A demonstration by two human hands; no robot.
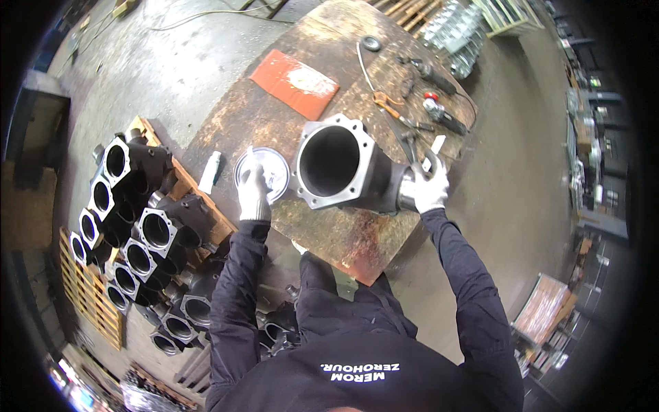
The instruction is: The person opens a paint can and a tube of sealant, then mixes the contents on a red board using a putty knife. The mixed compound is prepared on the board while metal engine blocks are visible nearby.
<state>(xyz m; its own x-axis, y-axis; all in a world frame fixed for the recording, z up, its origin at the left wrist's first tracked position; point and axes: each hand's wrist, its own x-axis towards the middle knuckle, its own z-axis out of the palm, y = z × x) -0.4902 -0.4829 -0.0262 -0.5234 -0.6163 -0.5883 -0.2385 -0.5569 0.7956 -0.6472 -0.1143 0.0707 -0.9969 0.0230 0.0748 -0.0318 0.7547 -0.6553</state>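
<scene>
A large dark metal flanged pipe casting [379, 180] lies on the worn table, its wide round opening and bright, bolt-holed flange facing up. My right hand [431, 185], in a white glove, grips the bare metal neck at the casting's right end. To the left of the casting, my gloved left hand [254, 192] is over a round, shallow tin [278, 175] with pale contents. Its fingers are closed around a slim whitish thing too blurred to name. A white tube [210, 173] lies left of the tin.
On the table [226, 134] are a red-orange sheet [295, 84], an orange-handled tool [386, 100], an angle grinder [445, 115] and another corded power tool [436, 77]. Several similar castings [139, 257] stand on pallets at the left. A wrapped stack [544, 309] stands at the right.
</scene>
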